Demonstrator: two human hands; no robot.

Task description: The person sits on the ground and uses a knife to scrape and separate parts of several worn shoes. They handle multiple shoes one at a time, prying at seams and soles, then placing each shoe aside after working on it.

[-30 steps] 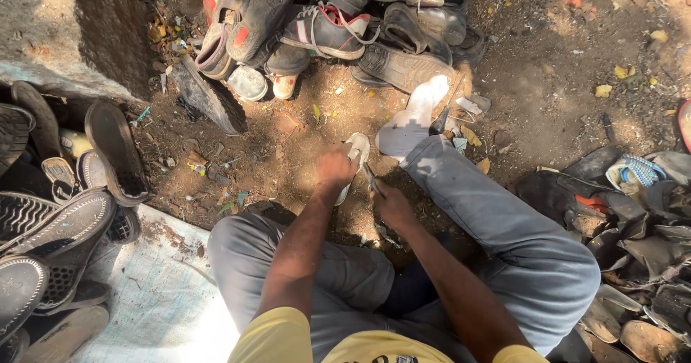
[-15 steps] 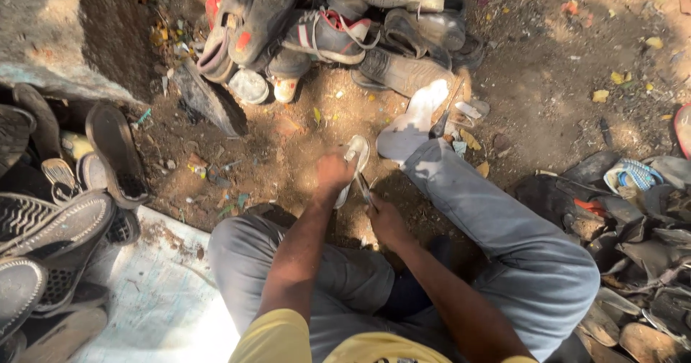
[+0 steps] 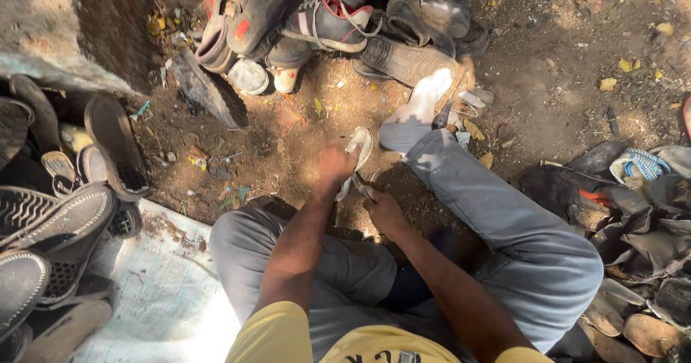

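I sit on the ground with my knees spread, in grey trousers and a yellow shirt. My left hand (image 3: 335, 167) grips a small pale sandal (image 3: 358, 149) and holds it on edge above the dirt. My right hand (image 3: 384, 212) is closed on a thin metal tool (image 3: 362, 188) whose tip touches the sandal's lower edge. My foot in a white sock (image 3: 414, 115) stretches out just beyond the sandal.
A pile of worn shoes (image 3: 338, 21) lies at the top. Black soles and shoes (image 3: 54, 212) are stacked at the left on a pale sheet (image 3: 162, 291). More sandals and scraps (image 3: 633, 212) lie at the right. A stone slab (image 3: 57, 32) sits at the top left.
Both hands stay on the sandal and tool; my right hand has shifted slightly down and toward me. The view has moved a little.
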